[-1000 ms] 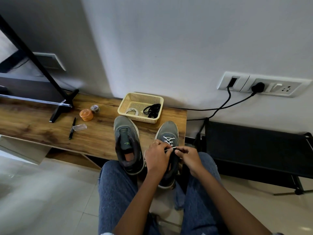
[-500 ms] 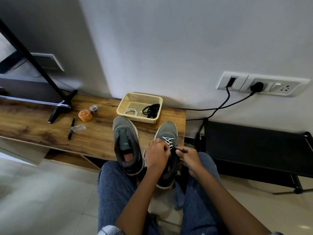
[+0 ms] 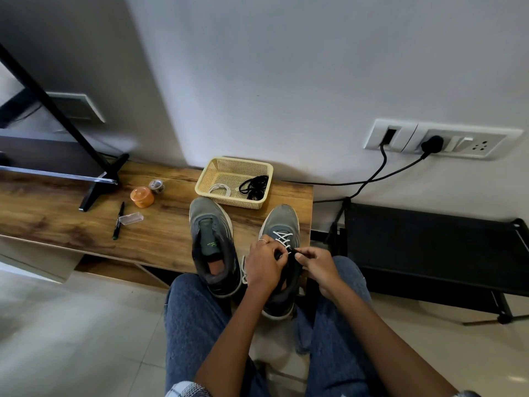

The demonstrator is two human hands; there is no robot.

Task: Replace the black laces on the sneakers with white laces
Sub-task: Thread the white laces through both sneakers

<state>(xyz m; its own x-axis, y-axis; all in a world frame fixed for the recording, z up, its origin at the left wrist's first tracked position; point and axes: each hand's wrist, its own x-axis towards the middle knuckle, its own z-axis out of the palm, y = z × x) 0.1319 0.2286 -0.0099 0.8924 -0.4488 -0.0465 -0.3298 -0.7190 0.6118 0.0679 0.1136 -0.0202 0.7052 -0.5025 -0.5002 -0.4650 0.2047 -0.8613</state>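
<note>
Working at the right sneaker [image 3: 279,224], both hands meet over its tongue. The left hand [image 3: 264,267] has its fingers curled together, pinching the white lace [image 3: 282,237] where the last visible crossing ends; a ring shows on one finger. The right hand [image 3: 317,266] is also curled, thumb and forefinger pinched on the lace end just beside the left hand's fingertips. White crossings already run over the far part of this shoe's eyelets, and a loose stretch of white lace hangs at the left side of the shoe, behind the left wrist.

To its left, the left sneaker [image 3: 213,247] stands with no lace in it, tongue exposed and opening towards the person. Both shoes rest with toes on the wooden surface [image 3: 71,222] and heels over its near edge, against the person's denim-clad knees [image 3: 194,325].

Just beyond the toes sits a cream mesh basket [image 3: 237,167]. Inside it lie a coiled white lace [image 3: 220,190] on the left and a bundle of black laces [image 3: 254,186] on the right, apart from each other.

Further left on the surface are an orange lidded tub [image 3: 142,197], a small roll of tape [image 3: 156,186] touching it, a black pen [image 3: 118,220] and a clear plastic case [image 3: 131,218] beside the pen.
</note>
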